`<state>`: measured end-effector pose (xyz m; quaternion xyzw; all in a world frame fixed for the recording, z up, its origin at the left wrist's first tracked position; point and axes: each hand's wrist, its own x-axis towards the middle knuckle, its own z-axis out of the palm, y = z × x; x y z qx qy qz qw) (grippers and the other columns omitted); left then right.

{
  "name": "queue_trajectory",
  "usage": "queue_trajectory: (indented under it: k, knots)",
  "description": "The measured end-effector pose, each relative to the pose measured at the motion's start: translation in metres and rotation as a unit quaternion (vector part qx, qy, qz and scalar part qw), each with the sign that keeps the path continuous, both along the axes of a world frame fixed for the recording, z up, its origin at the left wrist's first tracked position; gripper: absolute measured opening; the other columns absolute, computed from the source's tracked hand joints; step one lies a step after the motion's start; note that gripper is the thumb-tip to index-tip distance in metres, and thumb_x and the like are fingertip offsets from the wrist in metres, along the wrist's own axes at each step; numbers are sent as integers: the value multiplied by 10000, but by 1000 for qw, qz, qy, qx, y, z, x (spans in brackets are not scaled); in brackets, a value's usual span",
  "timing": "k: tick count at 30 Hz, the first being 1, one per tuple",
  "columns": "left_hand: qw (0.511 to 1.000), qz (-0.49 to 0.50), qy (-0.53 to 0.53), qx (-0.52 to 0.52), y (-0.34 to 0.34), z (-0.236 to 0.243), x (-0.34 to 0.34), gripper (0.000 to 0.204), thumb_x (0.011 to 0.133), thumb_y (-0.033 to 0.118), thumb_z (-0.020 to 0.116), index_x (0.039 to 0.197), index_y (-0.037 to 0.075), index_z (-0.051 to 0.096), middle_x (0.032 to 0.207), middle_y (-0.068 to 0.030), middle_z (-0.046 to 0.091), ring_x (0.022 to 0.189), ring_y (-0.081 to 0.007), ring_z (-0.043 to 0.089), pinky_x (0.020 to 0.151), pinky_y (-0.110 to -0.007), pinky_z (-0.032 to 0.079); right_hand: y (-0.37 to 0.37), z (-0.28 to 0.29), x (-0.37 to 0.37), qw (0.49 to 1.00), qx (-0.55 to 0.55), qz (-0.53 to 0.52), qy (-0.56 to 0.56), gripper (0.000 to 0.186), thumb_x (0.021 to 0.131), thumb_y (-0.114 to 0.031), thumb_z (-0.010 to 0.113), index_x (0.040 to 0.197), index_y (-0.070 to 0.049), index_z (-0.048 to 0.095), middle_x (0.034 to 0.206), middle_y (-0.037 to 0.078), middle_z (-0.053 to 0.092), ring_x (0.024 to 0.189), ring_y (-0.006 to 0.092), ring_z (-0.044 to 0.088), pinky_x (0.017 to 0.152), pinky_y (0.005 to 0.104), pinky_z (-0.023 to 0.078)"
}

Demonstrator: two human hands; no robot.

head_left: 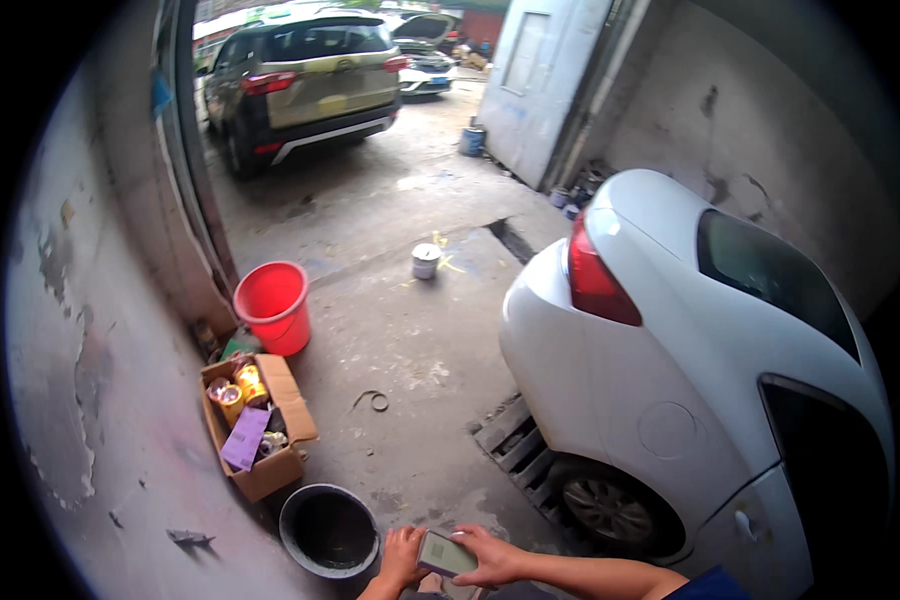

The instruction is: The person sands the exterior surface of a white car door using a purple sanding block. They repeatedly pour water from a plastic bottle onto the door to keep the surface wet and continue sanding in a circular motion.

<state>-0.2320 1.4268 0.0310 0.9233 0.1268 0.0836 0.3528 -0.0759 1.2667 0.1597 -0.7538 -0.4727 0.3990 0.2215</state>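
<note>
Low in the head view, I hold a phone (448, 554) with a pale, lit screen between both hands. My left hand (401, 556) is closed along its left edge. My right hand (491, 557) grips it from the right, its thumb by the top edge and its fingers near the lower corner. What the screen shows is too small to make out. Just left of my hands, a dark round tub (330, 532) with dark contents stands on the floor.
Along the left wall stand a cardboard box (288, 400) of cans and a red bucket (272, 298). A white car (610, 390) fills the right, beside a slatted pallet (513, 437). Ahead are a small tin (426, 262), a coiled strip (378, 401) and a parked SUV (315, 90).
</note>
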Motion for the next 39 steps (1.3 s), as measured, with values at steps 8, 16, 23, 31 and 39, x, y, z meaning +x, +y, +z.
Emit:
queue_trajectory:
  k: [8, 16, 23, 31, 39]
  knots:
    - [968, -240, -74, 6, -145, 42, 85, 706, 580, 258, 794, 1196, 34, 533, 1121, -207, 560, 1055, -397, 533, 911, -482, 433, -194, 45, -21, 913, 49, -368, 169, 922, 705, -478, 801, 1382, 19, 421, 1415, 242, 355, 1255, 355, 471, 1021, 413, 428]
    - [886, -456, -86, -4, -344, 67, 109, 694, 658, 233, 738, 1257, 5, 471, 1198, -197, 552, 1124, -393, 509, 960, -459, 418, -409, 60, -106, 897, 88, -422, -100, 856, 720, -471, 778, 1379, -37, 445, 1384, 239, 394, 1232, 364, 489, 1042, 405, 404]
    - [810, -570, -115, 69, -519, 88, 90, 727, 581, 219, 757, 1238, 37, 502, 1239, -161, 539, 1167, -359, 484, 1016, -510, 347, -516, 66, -180, 446, 317, -790, 278, 600, 812, -380, 752, 1232, 4, 561, 1081, 81, 607, 1025, 183, 578, 909, 328, 471]
    - [614, -783, -103, -14, -669, 58, 69, 688, 663, 310, 748, 1245, 36, 504, 1183, -163, 557, 1101, -369, 516, 921, -474, 427, -586, 84, -279, 554, 9, -825, -113, 787, 709, -465, 796, 1274, 11, 525, 1215, 248, 554, 1187, 373, 531, 1003, 430, 427]
    - [508, -854, -102, 39, -808, 22, -14, 699, 642, 285, 761, 1250, 55, 502, 1207, -147, 546, 1145, -352, 497, 976, -467, 407, -675, 71, -369, 281, 193, -939, 35, 693, 746, -344, 803, 1247, 53, 533, 1076, 170, 656, 1011, 214, 624, 860, 316, 502]
